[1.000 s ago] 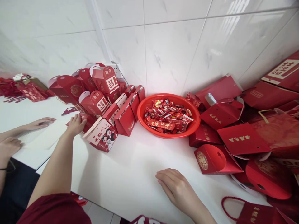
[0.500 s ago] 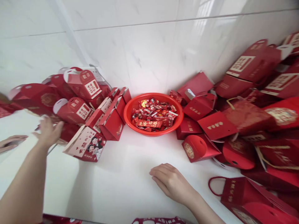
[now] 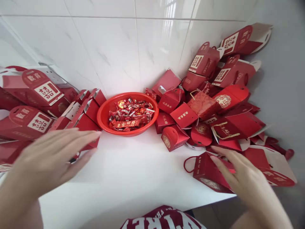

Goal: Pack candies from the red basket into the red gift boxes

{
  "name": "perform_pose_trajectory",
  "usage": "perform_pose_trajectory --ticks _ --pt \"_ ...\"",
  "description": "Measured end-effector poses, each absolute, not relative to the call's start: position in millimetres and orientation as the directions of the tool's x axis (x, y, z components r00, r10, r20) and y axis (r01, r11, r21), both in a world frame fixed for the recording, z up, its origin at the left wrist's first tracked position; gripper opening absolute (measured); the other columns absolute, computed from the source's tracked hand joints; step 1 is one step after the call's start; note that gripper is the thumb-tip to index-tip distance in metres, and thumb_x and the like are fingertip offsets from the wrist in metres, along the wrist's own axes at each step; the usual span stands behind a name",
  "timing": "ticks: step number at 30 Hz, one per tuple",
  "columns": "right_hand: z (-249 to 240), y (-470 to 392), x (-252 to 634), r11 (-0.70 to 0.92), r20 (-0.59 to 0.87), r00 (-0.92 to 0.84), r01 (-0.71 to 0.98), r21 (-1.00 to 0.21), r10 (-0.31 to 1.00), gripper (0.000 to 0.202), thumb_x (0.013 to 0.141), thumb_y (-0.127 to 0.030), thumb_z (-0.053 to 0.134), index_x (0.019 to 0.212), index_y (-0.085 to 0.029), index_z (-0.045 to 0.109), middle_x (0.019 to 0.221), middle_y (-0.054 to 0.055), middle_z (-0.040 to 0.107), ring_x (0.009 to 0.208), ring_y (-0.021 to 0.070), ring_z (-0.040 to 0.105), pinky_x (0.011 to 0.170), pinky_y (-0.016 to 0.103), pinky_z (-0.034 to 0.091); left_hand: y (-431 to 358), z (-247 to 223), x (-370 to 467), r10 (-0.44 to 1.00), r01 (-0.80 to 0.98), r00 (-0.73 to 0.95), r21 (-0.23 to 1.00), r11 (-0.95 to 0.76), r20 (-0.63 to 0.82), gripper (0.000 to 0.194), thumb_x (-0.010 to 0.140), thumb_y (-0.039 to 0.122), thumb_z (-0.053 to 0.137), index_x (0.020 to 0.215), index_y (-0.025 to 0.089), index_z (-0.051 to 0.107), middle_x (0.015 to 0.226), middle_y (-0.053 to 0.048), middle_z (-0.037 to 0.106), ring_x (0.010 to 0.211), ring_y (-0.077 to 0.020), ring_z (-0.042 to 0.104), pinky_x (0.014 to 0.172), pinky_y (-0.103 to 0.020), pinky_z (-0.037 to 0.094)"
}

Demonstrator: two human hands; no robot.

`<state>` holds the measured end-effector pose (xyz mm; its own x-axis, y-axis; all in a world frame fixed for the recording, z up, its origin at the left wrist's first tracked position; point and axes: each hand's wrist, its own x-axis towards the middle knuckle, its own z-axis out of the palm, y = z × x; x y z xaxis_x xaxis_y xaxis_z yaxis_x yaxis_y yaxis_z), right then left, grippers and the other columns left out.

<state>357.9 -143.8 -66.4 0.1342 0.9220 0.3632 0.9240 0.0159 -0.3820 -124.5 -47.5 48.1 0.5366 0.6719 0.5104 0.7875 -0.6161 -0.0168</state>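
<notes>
My left hand [image 3: 53,156] is held above the left side of the white table, in front of several red gift boxes, with its fingers stretched out and nothing in it. Behind it a red upright box [image 3: 84,121] is partly covered. On the right, my right hand [image 3: 247,173] hovers over or touches a dark red box with a cord handle [image 3: 202,165]; I cannot tell which. Thumb and fingers are apart, with nothing gripped. Between the hands, further back, a red plastic basin [image 3: 101,116] holds many wrapped sweets [image 3: 140,111].
Gift boxes with white-and-red labels [image 3: 46,92] are stacked at the left. A large heap of red boxes [image 3: 205,103] leans against the wall at the right. A tiled wall [image 3: 114,51] closes off the back. The table's front edge [image 3: 214,201] shows at lower right.
The view has turned to the right. My left hand has left the boxes at far left; my right hand has gone from the bare tabletop to the cord-handled box. Another hand at the left edge is out of view.
</notes>
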Motion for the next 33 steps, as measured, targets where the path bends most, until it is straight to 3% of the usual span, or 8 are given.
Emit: perform_pose_trajectory --ticks 2,4,9,13,18,24,28,33 --pt "-82.3 -153.8 388.7 -0.205 0.221 0.286 0.922 -0.327 0.932 0.065 0.085 -0.068 0.052 0.128 -0.019 0.059 0.116 0.016 0.069 0.103 0.041 0.067 0.08 0.056 0.056 -49.0 43.0 -93.8 0.518 0.681 0.688 -0.203 -0.704 0.509 0.05 0.085 0.034 0.068 0.134 0.035 0.059 0.11 0.003 0.072 0.101 -0.0239 0.067 0.106 -0.044 0.046" --pt "-97.1 -159.6 401.3 -0.27 0.105 0.321 0.903 -0.335 0.941 0.077 0.077 -0.072 0.058 0.127 -0.013 0.06 0.11 0.02 0.071 0.099 0.043 0.069 0.078 0.057 0.057 -51.1 38.6 -73.3 0.449 0.624 0.74 -0.264 -0.735 0.501 0.053 0.087 0.032 0.066 0.138 0.032 0.055 0.109 0.0 0.073 0.097 -0.0244 0.068 0.099 -0.043 0.05" --pt "-93.0 -148.4 358.1 0.007 0.008 -0.003 0.777 -0.629 1.0 0.044 0.092 -0.049 0.057 0.129 -0.027 0.057 0.106 0.011 0.074 0.089 0.0304 0.074 0.072 0.043 0.062 -52.4 29.2 -60.7 0.526 0.634 0.726 -0.133 -0.762 0.443 0.043 0.089 0.031 0.062 0.131 0.036 0.059 0.113 0.003 0.073 0.098 -0.0245 0.069 0.098 -0.044 0.051" --pt "-70.5 -122.0 305.7 0.187 0.046 -0.327 0.416 -0.89 0.944 0.043 0.1 -0.034 0.05 0.141 -0.026 0.045 0.125 0.011 0.067 0.114 0.0248 0.067 0.075 0.033 0.063 -52.5 27.3 -67.6 0.612 0.682 0.697 -0.081 -0.727 0.375 0.032 0.092 0.035 0.056 0.122 0.033 0.066 0.113 0.001 0.073 0.101 -0.0254 0.069 0.101 -0.046 0.05" --pt "-56.0 -98.0 268.7 0.456 0.248 -0.453 0.437 -0.775 0.856 0.029 0.101 -0.027 0.051 0.128 -0.026 0.057 0.129 0.006 0.064 0.115 0.0199 0.064 0.097 0.035 0.056 -66.3 13.7 -69.0 0.723 0.732 0.658 0.047 -0.68 0.207 0.027 0.094 0.04 0.054 0.114 0.03 0.069 0.12 -0.001 0.07 0.111 -0.025 0.065 0.102 -0.042 0.05" --pt "-42.3 -84.6 237.5 0.67 0.275 -0.715 0.351 -0.654 0.643 0.027 0.102 -0.025 0.048 0.127 -0.025 0.059 0.124 0.005 0.067 0.113 0.0197 0.064 0.097 0.034 0.053 -79.3 -29.9 -64.7 0.883 0.855 0.469 0.256 -0.452 -0.005 0.076 0.084 0.056 0.064 0.149 0.027 0.035 0.151 -0.01 0.045 0.132 -0.0306 0.051 0.105 -0.044 0.05" --pt "-42.8 -73.9 221.8 0.719 0.291 -0.74 0.355 -0.597 0.607 0.024 0.102 -0.025 0.049 0.122 -0.024 0.061 0.125 0.005 0.066 0.115 0.0192 0.062 0.101 0.037 0.05 -66.9 -44.0 -65.1 0.886 0.808 0.46 0.441 -0.39 -0.06 0.065 0.095 0.042 0.053 0.153 0.028 0.027 0.159 -0.007 0.032 0.141 -0.0241 0.042 0.11 -0.038 0.046" --pt "-62.9 -54.4 210.6 0.73 0.37 -0.648 0.463 -0.503 0.666 0.036 0.099 -0.028 0.054 0.135 -0.023 0.052 0.149 0.01 0.047 0.139 0.0267 0.042 0.116 0.054 0.032 -47.1 -54.6 -54.2 0.859 0.7 0.513 0.574 -0.424 0.009 0.06 0.094 0.036 0.054 0.15 0.028 0.034 0.156 -0.006 0.037 0.142 -0.0246 0.04 0.118 -0.042 0.035"
